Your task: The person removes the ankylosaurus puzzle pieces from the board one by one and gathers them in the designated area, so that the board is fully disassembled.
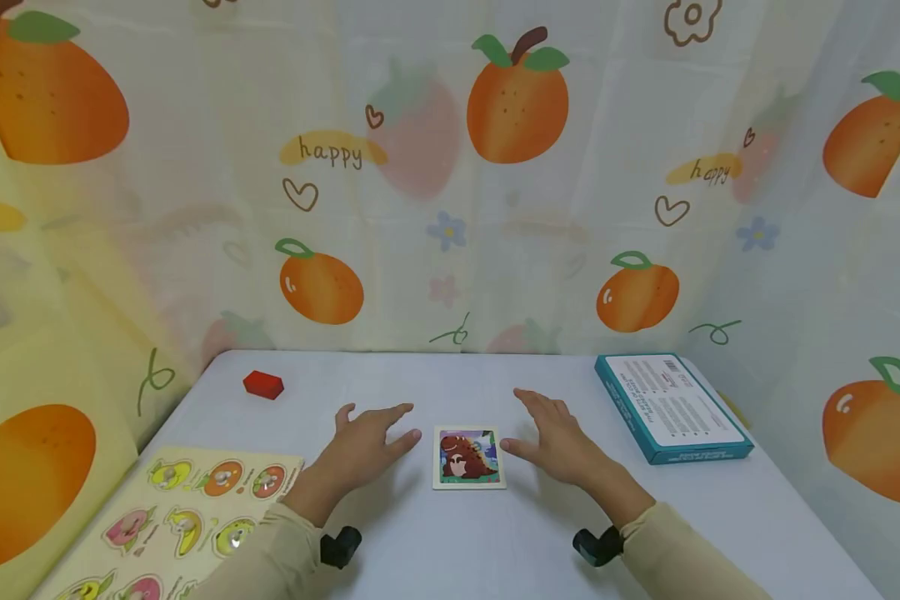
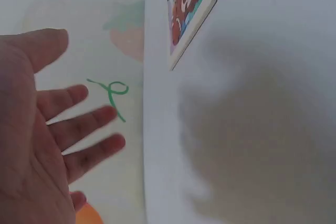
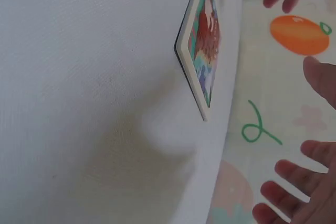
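Observation:
A small square dinosaur picture puzzle [image 1: 468, 458] with a pale frame lies flat in the middle of the white table. To its left my left hand [image 1: 363, 446] hovers over the table, fingers spread and holding nothing. On the other side, my right hand [image 1: 558, 437] is raised likewise, its thumb tip close to the puzzle's right edge in the head view. Both wrist views show the puzzle [image 2: 191, 9] apart from the spread fingers [image 2: 94, 156]. In the right wrist view, the puzzle [image 3: 205, 40] shows its thin side edge, and the right fingers [image 3: 283, 198] are relaxed.
A wooden fruit board [image 1: 161, 508] with knobbed pieces lies at the front left, partly under the left forearm. Behind it sits a red block [image 1: 263, 384]. A teal and white box [image 1: 675, 408] lies near the right edge. A fruit-print curtain [image 1: 525, 250] stands behind the table.

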A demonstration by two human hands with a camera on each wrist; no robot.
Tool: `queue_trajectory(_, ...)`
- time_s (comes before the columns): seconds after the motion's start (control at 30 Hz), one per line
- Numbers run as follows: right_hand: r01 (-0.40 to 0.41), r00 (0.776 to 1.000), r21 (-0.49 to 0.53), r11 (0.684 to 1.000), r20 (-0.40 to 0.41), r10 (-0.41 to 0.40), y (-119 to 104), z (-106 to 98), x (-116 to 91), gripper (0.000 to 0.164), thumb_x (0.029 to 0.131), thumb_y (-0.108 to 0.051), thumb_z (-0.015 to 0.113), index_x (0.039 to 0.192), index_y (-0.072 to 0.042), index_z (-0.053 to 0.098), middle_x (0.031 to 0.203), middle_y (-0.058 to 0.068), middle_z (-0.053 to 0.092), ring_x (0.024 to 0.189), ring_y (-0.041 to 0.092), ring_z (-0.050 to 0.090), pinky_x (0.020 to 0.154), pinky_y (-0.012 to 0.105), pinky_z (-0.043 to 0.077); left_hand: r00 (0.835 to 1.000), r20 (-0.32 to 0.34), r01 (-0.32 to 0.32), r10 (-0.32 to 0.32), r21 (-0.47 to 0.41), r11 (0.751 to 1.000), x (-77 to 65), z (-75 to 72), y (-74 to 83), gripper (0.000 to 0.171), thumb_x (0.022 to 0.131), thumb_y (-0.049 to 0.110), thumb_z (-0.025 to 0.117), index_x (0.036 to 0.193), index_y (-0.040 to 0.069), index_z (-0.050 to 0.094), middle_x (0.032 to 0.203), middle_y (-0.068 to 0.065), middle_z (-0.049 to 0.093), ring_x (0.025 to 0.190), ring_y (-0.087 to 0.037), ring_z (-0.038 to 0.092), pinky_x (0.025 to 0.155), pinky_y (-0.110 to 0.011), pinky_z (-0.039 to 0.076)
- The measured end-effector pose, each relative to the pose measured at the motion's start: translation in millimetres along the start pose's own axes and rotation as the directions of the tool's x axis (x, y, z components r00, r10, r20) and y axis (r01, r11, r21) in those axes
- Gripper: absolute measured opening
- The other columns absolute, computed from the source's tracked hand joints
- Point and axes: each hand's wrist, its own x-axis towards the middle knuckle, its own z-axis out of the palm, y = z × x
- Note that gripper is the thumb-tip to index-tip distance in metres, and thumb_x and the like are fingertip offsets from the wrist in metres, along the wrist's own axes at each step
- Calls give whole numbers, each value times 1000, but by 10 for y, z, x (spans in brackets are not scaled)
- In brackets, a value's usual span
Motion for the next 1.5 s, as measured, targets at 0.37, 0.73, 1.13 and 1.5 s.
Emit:
queue_trajectory(0.37, -71, 997, 299, 952, 9, 71, 83, 215, 144, 67, 85, -37, 77, 143, -18, 50, 137, 3, 55, 124, 30, 49, 95, 57, 44, 999, 39, 42, -30, -378, 925, 170, 429, 23, 58, 83, 43, 76, 132, 18, 60, 141, -8, 51, 133, -35, 36, 102, -60, 34)
queue_trajectory(0.73, -80, 997, 232, 969, 38, 73, 172, 454, 241, 52, 82, -33, 80, 129, -18, 63, 136, 7, 55, 128, 33, 41, 103, 57, 36, 991, 87, -76, 100, -242, 967, 209, 734, 80, 68, 82, 52, 74, 138, 19, 53, 149, -6, 41, 136, -38, 29, 104, -65, 27)
queue_trajectory(1.13, -34, 999, 139, 990, 34, 30, 222, 516, 286, 43, 81, -36, 81, 119, -20, 69, 131, 8, 56, 120, 32, 43, 99, 53, 41, 986, 129, -79, 103, -178, 981, 192, 783, 92, 71, 83, 59, 68, 141, 23, 51, 153, -10, 31, 138, -40, 22, 105, -65, 20)
queue_trajectory(1.5, -16, 1000, 76, 997, 6, 15, 226, 530, 364, 35, 81, -40, 80, 111, -25, 71, 130, 10, 54, 119, 33, 42, 96, 54, 41, 988, 120, -80, 96, -131, 988, 227, 759, 98, 69, 84, 57, 67, 142, 23, 51, 153, -12, 30, 138, -42, 21, 106, -64, 19)
